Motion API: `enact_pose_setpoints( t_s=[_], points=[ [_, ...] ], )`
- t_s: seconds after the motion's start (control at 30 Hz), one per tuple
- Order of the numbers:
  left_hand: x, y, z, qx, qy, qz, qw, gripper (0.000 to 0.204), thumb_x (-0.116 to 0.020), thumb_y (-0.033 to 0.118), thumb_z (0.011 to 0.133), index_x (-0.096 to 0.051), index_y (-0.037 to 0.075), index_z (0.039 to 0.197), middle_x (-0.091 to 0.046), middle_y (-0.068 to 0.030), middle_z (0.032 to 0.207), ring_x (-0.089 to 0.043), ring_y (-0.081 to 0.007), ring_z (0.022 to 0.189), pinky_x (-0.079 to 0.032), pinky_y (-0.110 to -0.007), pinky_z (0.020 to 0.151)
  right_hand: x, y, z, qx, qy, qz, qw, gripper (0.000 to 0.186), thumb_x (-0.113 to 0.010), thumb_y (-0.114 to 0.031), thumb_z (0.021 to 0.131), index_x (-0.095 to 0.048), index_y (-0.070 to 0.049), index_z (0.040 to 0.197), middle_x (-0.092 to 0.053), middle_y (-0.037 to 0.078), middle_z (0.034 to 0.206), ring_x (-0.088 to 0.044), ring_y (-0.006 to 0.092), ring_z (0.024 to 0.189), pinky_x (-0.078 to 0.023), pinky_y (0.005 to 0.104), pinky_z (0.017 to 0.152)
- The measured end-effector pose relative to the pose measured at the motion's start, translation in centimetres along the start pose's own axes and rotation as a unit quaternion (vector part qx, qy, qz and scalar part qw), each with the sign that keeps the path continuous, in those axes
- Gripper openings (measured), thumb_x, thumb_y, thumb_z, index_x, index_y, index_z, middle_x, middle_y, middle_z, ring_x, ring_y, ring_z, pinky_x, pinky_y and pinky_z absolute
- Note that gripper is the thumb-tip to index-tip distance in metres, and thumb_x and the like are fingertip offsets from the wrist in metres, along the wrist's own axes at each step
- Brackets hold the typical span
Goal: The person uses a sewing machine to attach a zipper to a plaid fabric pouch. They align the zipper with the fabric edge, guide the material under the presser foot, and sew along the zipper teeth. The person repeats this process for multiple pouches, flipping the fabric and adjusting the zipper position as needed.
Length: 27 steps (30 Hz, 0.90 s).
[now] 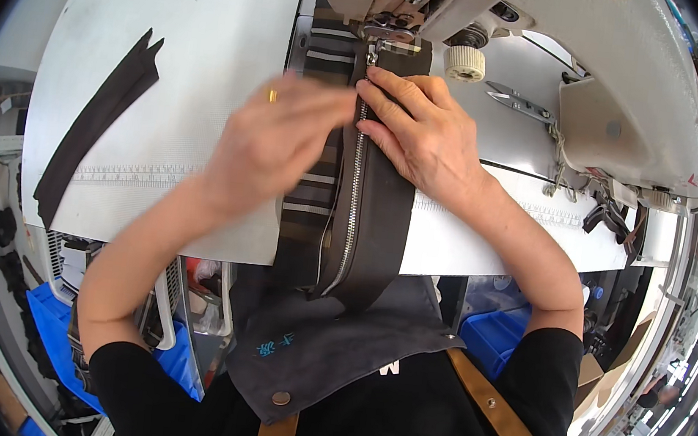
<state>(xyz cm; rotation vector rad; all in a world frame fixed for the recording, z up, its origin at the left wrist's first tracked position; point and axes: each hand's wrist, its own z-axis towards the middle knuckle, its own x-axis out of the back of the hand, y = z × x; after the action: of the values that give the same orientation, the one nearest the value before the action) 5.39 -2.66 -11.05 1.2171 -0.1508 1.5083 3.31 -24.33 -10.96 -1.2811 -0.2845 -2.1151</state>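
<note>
Right hand fingers flat, together, pressing dark strip beside zipper | left hand blurred, fingers seemingly loose on striped fabric

white sewing table, dark strip, snips

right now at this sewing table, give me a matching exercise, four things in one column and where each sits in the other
Things:
1. zipper
2. right hand
3. dark fabric strip
4. thread snips

Places:
A. far left on the white table
B. right of the cream knob, by the machine
C. pressing the dark fabric beside the zipper
D. down the middle between striped and dark fabric

Pairs: 1-D, 2-C, 3-A, 4-B
</note>
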Motion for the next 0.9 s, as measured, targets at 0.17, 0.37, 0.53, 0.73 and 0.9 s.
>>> enact_pose_setpoints(
  t_s=[0.17,0.37,0.53,0.73,0.9],
  points=[
    [-1.5,-2.6,2.2,-0.075,0.02,0.174,0.982,0.028,-0.066,0.011,0.081,-0.065,0.004,0.108,-0.063,-0.0026,0.116,-0.057,-0.0171,0.105,-0.031,-0.045,0.103,-0.2,0.0,0.0,-0.006,0.001,0.004,1.0,0.04,-0.072,-0.023,0.074,-0.065,-0.006,0.109,-0.062,0.004,0.111,-0.056,0.0213,0.088,-0.051,0.0302,0.073],
    [-2.0,-2.3,2.3,-0.057,0.01,0.2,0.978,0.026,-0.063,0.011,0.084,-0.062,0.004,0.109,-0.059,-0.0022,0.123,-0.055,-0.018,0.105,-0.03,-0.047,0.104,-0.2,0.2,-0.2,-0.007,0.002,0.009,1.0,0.041,-0.073,-0.023,0.073,-0.065,-0.006,0.109,-0.061,0.004,0.112,-0.056,0.0216,0.087,-0.051,0.0305,0.073],
    [-1.9,-2.2,2.7,-0.039,-0.008,0.205,0.978,0.023,-0.061,0.007,0.081,-0.058,0.005,0.104,-0.059,-0.0039,0.121,-0.056,-0.0201,0.099,-0.031,-0.051,0.102,-0.1,0.3,-0.1,-0.001,-0.004,0.006,1.0,0.04,-0.073,-0.023,0.073,-0.065,-0.006,0.108,-0.061,0.004,0.112,-0.056,0.0216,0.087,-0.05,0.0308,0.073],
    [-2.3,-3.0,2.6,-0.082,0.044,0.213,0.973,0.018,-0.065,0.011,0.076,-0.063,0.005,0.093,-0.065,-0.0043,0.109,-0.059,-0.0168,0.095,-0.03,-0.055,0.103,0.1,0.1,0.2,0.002,-0.019,-0.001,1.0,0.04,-0.073,-0.022,0.073,-0.064,-0.005,0.108,-0.06,0.005,0.114,-0.057,0.0231,0.089,-0.049,0.0323,0.076],
    [0.2,-2.5,1.9,-0.016,0.021,0.211,0.977,0.013,-0.065,0.019,0.081,-0.068,0.009,0.089,-0.067,-0.0023,0.104,-0.061,-0.0181,0.101,-0.029,-0.053,0.104,0.1,0.0,0.2,0.004,-0.018,0.008,1.0,0.039,-0.073,-0.019,0.073,-0.065,-0.003,0.107,-0.061,0.006,0.114,-0.057,0.0238,0.09,-0.048,0.0331,0.078]
  ],
)
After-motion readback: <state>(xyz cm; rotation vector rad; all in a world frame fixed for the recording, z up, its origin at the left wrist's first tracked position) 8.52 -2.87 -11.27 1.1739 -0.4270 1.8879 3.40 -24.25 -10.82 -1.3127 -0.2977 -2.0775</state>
